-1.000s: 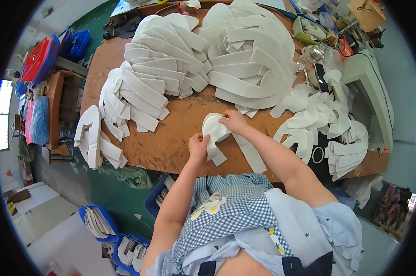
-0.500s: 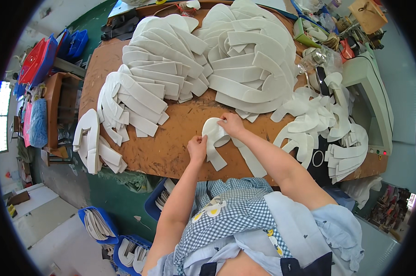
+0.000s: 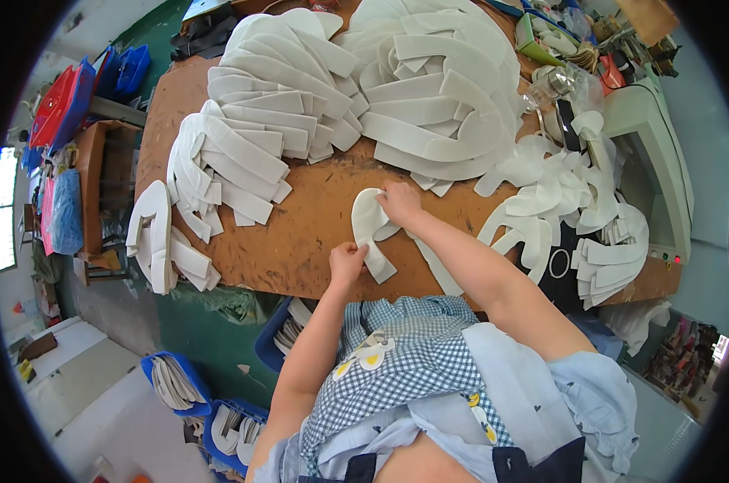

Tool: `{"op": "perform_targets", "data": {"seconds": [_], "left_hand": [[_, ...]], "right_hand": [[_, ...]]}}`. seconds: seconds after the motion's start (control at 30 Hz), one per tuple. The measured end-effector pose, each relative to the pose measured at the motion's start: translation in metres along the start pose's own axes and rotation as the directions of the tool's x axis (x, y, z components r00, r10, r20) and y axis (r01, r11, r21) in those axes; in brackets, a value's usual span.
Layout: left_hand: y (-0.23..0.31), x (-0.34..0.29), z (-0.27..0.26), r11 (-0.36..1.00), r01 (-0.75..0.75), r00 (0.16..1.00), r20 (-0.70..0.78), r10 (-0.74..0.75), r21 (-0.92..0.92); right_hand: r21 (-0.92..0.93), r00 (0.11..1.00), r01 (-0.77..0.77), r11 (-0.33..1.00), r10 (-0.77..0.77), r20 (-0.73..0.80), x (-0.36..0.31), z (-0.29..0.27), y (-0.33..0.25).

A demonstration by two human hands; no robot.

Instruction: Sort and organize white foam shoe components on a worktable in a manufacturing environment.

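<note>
A white U-shaped padded piece (image 3: 367, 217) lies near the table's front edge, its curved end away from me. My left hand (image 3: 348, 261) pinches the left edge of this piece, low on its left leg. At the upper right of the curve, my right hand (image 3: 400, 203) is closed on the rim with bent fingers. Part of the right leg is hidden under my right hand and forearm. Beyond that forearm, a long white strip-like end (image 3: 439, 270) shows on the table.
Large fanned stacks of white U-shaped pieces (image 3: 288, 88) cover the back of the brown table (image 3: 300, 233). Thin white cut pieces (image 3: 534, 201) are heaped at the right, beside a grey-green machine (image 3: 642, 153). Blue baskets (image 3: 175, 382) holding similar pieces stand below at the left.
My left hand has slid down the left edge of the white piece toward its leg end. My right hand has shifted slightly along the curve. The whole view has tilted a little.
</note>
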State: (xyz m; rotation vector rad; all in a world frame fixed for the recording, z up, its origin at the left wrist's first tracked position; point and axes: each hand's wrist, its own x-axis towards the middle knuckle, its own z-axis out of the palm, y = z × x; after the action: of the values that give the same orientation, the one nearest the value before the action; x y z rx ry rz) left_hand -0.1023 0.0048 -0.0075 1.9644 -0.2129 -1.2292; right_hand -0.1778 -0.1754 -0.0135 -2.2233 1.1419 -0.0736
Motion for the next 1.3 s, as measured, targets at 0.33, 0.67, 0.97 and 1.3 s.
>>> {"op": "perform_targets", "data": {"seconds": [0.33, 0.67, 0.97, 1.3], "left_hand": [[-0.017, -0.013, -0.003, 0.983, 0.098, 0.995, -0.003, -0.099, -0.154], [0.001, -0.015, -0.004, 0.945, -0.022, 0.999, -0.035, 0.035, 0.325], [0.04, 0.009, 0.029, 0.399, -0.798, 0.58, 0.395, 0.712, 0.451], [0.04, 0.009, 0.029, 0.177, -0.774, 0.598, 0.608, 0.523, 0.608]], "right_hand": [[-0.026, 1.0, 0.001, 1.0, -0.001, -0.001, -0.002, 0.002, -0.001], [-0.061, 0.999, -0.016, 0.998, 0.018, 0.037, 0.001, 0.004, -0.003], [0.073, 0.997, -0.036, 0.997, 0.031, 0.063, -0.002, -0.009, 0.017], [0.456, 0.874, -0.485, 0.746, 0.435, 0.219, -0.095, -0.042, 0.058]]}}
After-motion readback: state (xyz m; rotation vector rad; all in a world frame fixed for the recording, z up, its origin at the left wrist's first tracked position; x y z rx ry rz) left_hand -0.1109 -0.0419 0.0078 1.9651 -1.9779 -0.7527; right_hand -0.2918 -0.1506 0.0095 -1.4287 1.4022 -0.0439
